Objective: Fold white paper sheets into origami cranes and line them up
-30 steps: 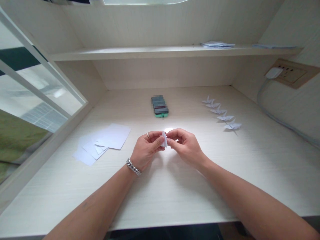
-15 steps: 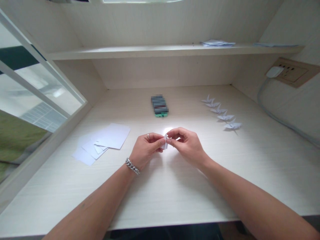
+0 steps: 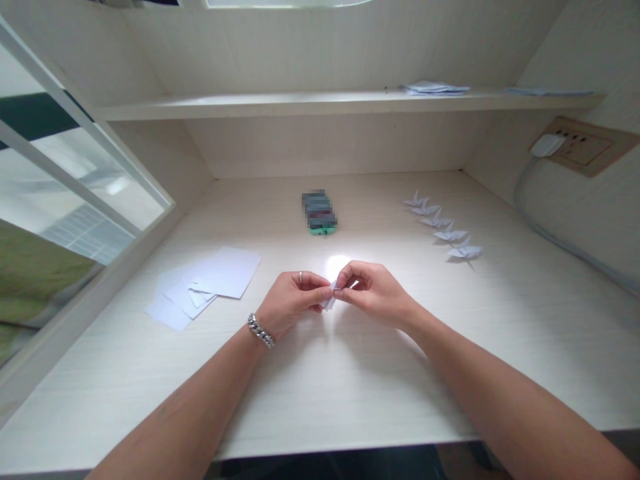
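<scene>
A small folded piece of white paper (image 3: 329, 304) is held between my two hands above the middle of the desk. My left hand (image 3: 296, 298), with a ring and a chain bracelet (image 3: 261, 331), pinches it from the left between thumb and fingers. From the right, my right hand (image 3: 373, 292) pinches the paper's edge with thumb and forefinger. Fingertips cover much of the paper, so its exact shape is hidden. Several white paper cranes (image 3: 465, 252) stand in a slanting row on the right.
Loose white paper sheets (image 3: 233, 270) overlap on the left of the desk (image 3: 310, 393). Behind my hands lies a dark, blurred-out object with a green end (image 3: 320, 212). A shelf (image 3: 300, 107) bears more paper (image 3: 435, 88). A plug (image 3: 547, 145) and grey cable run along the right wall.
Both hands have moved slightly down, toward me, with the folded paper. My right fingers have curled closer around its edge. The cranes and loose sheets have stayed put.
</scene>
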`<state>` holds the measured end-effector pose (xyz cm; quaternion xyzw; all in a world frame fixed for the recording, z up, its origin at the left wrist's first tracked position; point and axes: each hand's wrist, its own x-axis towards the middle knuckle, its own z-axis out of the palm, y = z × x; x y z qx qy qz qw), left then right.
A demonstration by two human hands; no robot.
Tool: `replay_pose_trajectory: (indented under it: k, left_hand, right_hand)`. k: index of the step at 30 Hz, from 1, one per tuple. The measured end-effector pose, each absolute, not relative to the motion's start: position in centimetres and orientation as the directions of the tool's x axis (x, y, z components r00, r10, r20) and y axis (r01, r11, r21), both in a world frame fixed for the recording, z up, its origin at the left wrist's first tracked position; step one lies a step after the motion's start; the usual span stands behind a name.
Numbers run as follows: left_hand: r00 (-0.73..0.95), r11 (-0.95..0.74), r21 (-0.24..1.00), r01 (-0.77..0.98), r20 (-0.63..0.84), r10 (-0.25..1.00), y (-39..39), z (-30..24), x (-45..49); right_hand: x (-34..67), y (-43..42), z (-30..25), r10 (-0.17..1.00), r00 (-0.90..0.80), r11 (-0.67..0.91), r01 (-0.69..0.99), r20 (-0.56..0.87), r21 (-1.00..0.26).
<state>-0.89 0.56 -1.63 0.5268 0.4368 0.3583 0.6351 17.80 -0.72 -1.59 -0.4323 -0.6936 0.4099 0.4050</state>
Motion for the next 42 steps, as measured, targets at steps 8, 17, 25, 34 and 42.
replay_pose_trajectory:
  k: [8, 17, 25, 34, 42]
  left_hand:
    - [0.381, 0.194, 0.981, 0.001, -0.180, 0.907, 0.6, -1.9, -1.0]
    - [0.373, 0.199, 0.977, 0.075, -0.213, 0.903, 0.6, -1.7, -1.0]
    - [0.377, 0.213, 0.977, -0.019, -0.191, 0.906, 0.6, -1.7, -0.8]
    - [0.385, 0.301, 0.947, -0.114, -0.237, 0.892, 0.4, -1.9, -0.6]
    - [0.322, 0.193, 0.972, -0.136, -0.141, 0.936, 0.4, -1.7, -0.4]
  right_hand:
    - [18.1, -1.5, -1.0, 0.817, -0.387, 0.576, 0.513, 0.428, -0.636]
    - [18.1, -1.6, -1.0, 0.759, -0.425, 0.637, 0.643, 0.494, -0.425]
    - [18.0, -1.5, -1.4, 0.701, -0.469, 0.677, 0.674, 0.538, -0.294]
    - [17.9, -1.3, -1.7, 0.657, -0.466, 0.693, 0.683, 0.593, -0.231]
    - [18.1, -1.0, -2.3, 0.629, -0.405, 0.713, 0.641, 0.664, -0.284]
